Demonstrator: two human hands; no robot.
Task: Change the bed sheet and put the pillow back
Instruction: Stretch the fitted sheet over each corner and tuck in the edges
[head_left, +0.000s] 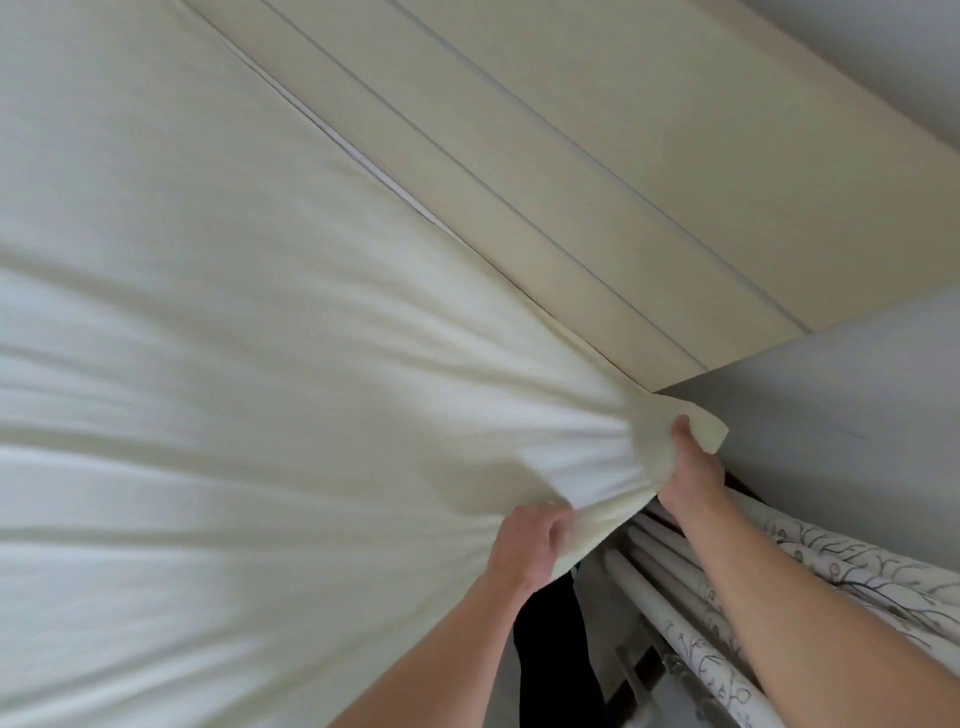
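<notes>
A pale cream bed sheet (260, 364) covers the mattress and fills the left and middle of the head view, with creases fanning out from one corner. My left hand (524, 551) grips the sheet's edge at the lower side of that corner. My right hand (693, 462) pinches the corner tip a little higher, beside the wall. The sheet is drawn taut between both hands. No pillow is in view.
A cream padded headboard (597, 156) with grooves runs diagonally along the sheet's far edge. A grey wall (841, 405) stands at the right. Patterned curtains (831, 582) in folds hang below my right arm. A dark gap lies between bed and curtains.
</notes>
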